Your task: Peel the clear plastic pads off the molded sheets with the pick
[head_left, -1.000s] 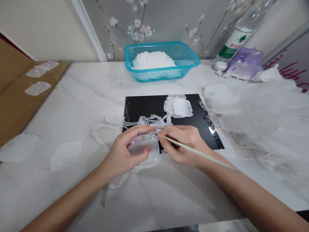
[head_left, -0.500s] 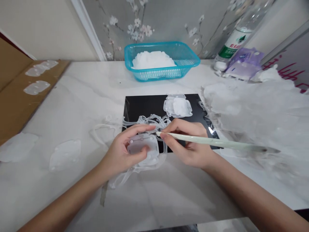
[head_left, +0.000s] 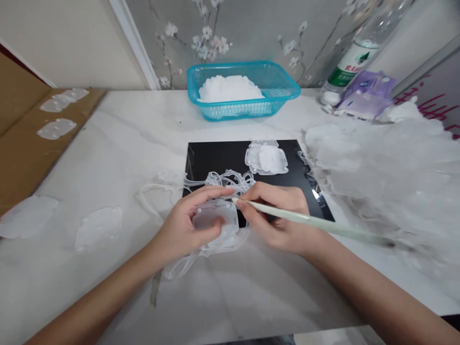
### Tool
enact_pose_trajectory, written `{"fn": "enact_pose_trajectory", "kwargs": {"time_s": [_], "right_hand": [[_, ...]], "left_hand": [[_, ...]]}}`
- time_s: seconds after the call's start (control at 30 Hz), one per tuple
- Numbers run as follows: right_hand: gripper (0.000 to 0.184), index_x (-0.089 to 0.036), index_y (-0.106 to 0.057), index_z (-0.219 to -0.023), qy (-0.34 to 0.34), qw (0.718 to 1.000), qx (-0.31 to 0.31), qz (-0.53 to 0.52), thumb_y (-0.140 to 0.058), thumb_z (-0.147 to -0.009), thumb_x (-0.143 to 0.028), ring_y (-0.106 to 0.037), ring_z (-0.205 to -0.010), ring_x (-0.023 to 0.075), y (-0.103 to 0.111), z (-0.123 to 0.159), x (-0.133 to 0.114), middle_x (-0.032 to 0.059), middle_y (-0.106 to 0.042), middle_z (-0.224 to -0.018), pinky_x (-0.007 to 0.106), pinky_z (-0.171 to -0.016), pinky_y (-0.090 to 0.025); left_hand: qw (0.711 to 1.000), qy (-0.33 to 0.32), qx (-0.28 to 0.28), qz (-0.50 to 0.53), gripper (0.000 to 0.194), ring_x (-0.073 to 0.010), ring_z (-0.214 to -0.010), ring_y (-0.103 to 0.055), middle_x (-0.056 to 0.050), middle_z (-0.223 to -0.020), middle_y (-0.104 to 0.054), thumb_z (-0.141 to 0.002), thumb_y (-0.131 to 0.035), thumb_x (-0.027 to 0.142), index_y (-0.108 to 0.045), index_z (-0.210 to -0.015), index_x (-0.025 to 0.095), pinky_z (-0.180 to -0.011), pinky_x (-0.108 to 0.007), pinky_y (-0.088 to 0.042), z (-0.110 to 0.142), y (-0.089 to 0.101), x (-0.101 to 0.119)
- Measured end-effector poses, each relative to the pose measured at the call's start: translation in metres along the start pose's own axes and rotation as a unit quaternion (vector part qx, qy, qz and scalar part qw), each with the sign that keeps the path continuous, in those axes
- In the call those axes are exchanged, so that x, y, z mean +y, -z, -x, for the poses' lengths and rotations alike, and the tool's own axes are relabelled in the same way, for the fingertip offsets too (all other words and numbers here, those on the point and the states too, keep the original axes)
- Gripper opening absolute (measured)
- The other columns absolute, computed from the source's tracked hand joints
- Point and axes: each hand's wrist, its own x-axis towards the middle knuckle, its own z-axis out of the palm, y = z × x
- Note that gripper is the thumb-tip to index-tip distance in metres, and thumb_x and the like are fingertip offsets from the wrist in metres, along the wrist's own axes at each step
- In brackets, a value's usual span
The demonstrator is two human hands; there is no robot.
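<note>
My left hand [head_left: 196, 218] holds a translucent, rounded plastic sheet [head_left: 226, 215] with small round studs, its thumb across the front and its fingers along the far edge. In my right hand [head_left: 276, 213] is a slim, pale green pen-like tool [head_left: 305, 218], gripped like a pencil. The tool's tip meets or nearly meets the sheet's upper right corner; I cannot tell its exact kind. Under and behind the hands lie thin curly strips of clear plastic [head_left: 230, 179] on a black board [head_left: 212, 155]. A small stack of similar sheets [head_left: 268, 158] rests at the board's far side.
A blue basket [head_left: 244, 110] with white pieces stands at the back. To the right rises a big heap of translucent plastic [head_left: 381, 163], with a bottle [head_left: 348, 64] and a purple packet [head_left: 366, 93] behind it. Loose sheets [head_left: 98, 229] and cardboard [head_left: 21, 129] are at left.
The back end of the pen-like tool has swung down as my right hand tilts, its tip staying near the sheet's corner. My left hand keeps its hold. The whole view has shifted slightly.
</note>
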Motion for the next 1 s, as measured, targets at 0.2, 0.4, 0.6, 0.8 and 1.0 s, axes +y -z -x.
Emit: {"fn": "enact_pose_trajectory", "kwargs": {"time_s": [0.2, 0.4, 0.6, 0.8, 1.0], "right_hand": [[0.017, -0.019, -0.046, -0.07, 0.074, 0.988, -0.037, 0.133, -0.043, -0.081, -0.007, -0.039, -0.05, 0.0097, -0.011, 0.008, 0.002, -0.0017, -0.048, -0.056, 0.022, -0.047, -0.032], [0.015, -0.019, -0.048, -0.073, 0.069, 0.976, -0.049, 0.202, -0.04, -0.082, -0.009, -0.041, -0.049, 0.011, -0.016, 0.008, 0.013, -0.0006, -0.05, -0.056, 0.024, -0.045, -0.031], [0.019, -0.019, -0.045, -0.062, -0.059, 0.996, 0.06, 0.0, -0.051, -0.078, -0.011, -0.036, -0.041, 0.0062, -0.003, -0.001, 0.002, -0.0054, -0.043, -0.047, 0.02, -0.041, -0.03], [0.021, -0.019, -0.044, -0.06, -0.151, 0.974, 0.064, -0.155, -0.056, -0.077, -0.013, -0.04, -0.04, 0.0069, 0.001, -0.003, 0.001, -0.0061, -0.044, -0.046, 0.02, -0.039, -0.031], [0.019, -0.019, -0.045, -0.063, -0.114, 0.981, 0.059, -0.146, -0.054, -0.077, -0.011, -0.036, -0.041, 0.0058, -0.003, -0.001, -0.001, -0.0045, -0.046, -0.05, 0.021, -0.04, -0.028]], "left_hand": [[1.0, 0.011, 0.0, -0.006, 0.042, -0.02, -0.114, -0.055, -0.004, -0.121, -0.061, -0.076, -0.058, 0.014, -0.06, -0.117, 0.023, -0.091, -0.025, -0.047, -0.003, -0.002, -0.001], [0.999, -0.008, 0.012, -0.033, 0.046, -0.0195, -0.113, -0.056, -0.004, -0.122, -0.06, -0.073, -0.058, 0.012, -0.059, -0.117, 0.024, -0.096, -0.027, -0.045, -0.002, -0.008, 0.0], [0.999, 0.012, 0.024, -0.032, 0.046, -0.0202, -0.119, -0.051, 0.0, -0.124, -0.059, -0.076, -0.06, 0.015, -0.058, -0.119, 0.032, -0.093, -0.027, -0.046, 0.0, -0.003, 0.002], [0.999, 0.01, 0.026, -0.028, 0.048, -0.0202, -0.119, -0.051, 0.001, -0.123, -0.059, -0.075, -0.061, 0.015, -0.058, -0.119, 0.034, -0.093, -0.027, -0.047, 0.002, -0.002, 0.004], [1.0, 0.014, 0.02, -0.016, 0.047, -0.0193, -0.12, -0.05, 0.001, -0.125, -0.057, -0.076, -0.06, 0.015, -0.057, -0.119, 0.033, -0.093, -0.026, -0.045, 0.001, -0.002, 0.002]]}}
